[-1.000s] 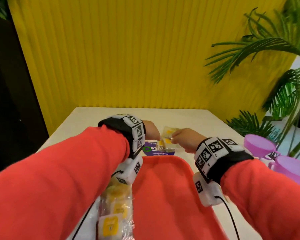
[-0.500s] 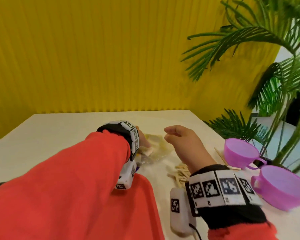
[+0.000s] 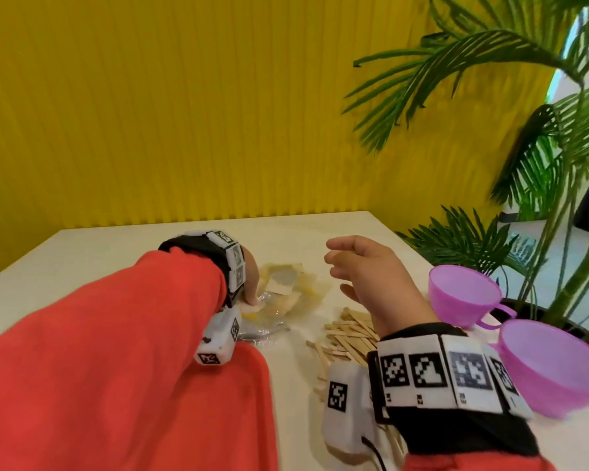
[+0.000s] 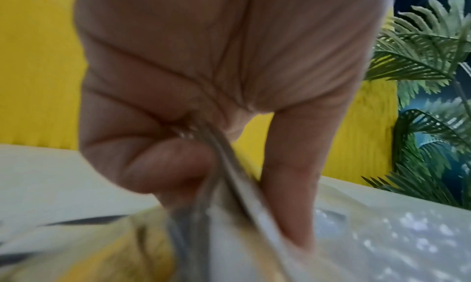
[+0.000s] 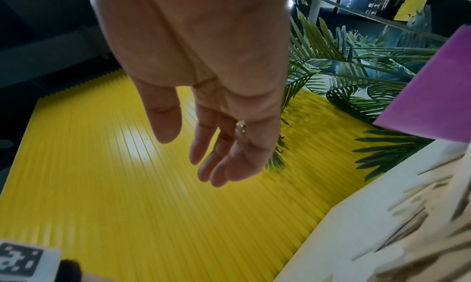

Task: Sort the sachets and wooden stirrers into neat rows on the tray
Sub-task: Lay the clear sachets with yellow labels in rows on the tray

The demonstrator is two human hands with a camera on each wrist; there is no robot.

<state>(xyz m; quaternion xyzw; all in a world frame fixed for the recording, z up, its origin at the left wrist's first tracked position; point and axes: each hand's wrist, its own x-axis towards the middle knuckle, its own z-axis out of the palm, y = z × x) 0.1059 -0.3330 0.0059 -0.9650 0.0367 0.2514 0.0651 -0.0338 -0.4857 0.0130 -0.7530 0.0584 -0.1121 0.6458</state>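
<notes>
A clear plastic bag of yellow sachets (image 3: 288,294) lies on the white table (image 3: 123,266) just beyond the red tray (image 3: 252,399). My left hand (image 3: 251,295) grips its near edge. In the left wrist view the left hand (image 4: 216,177) has curled fingers and the thumb pinching the crumpled bag (image 4: 267,246). A loose pile of wooden stirrers (image 3: 346,338) lies right of the tray. My right hand (image 3: 337,270) hovers above the table between bag and stirrers, fingers spread and empty. In the right wrist view the right hand (image 5: 190,155) holds nothing, and the stirrers (image 5: 420,216) lie below it at the right.
Two purple plastic cups (image 3: 463,294) (image 3: 551,365) stand at the table's right edge, close to my right wrist. Palm fronds (image 3: 456,243) reach in from the right. A ribbed yellow wall (image 3: 184,113) closes off the far side of the table.
My right hand has let go of the sachet bag, lifted away to the right and opened. The left hand has kept its grip on the bag. The head view has swung right.
</notes>
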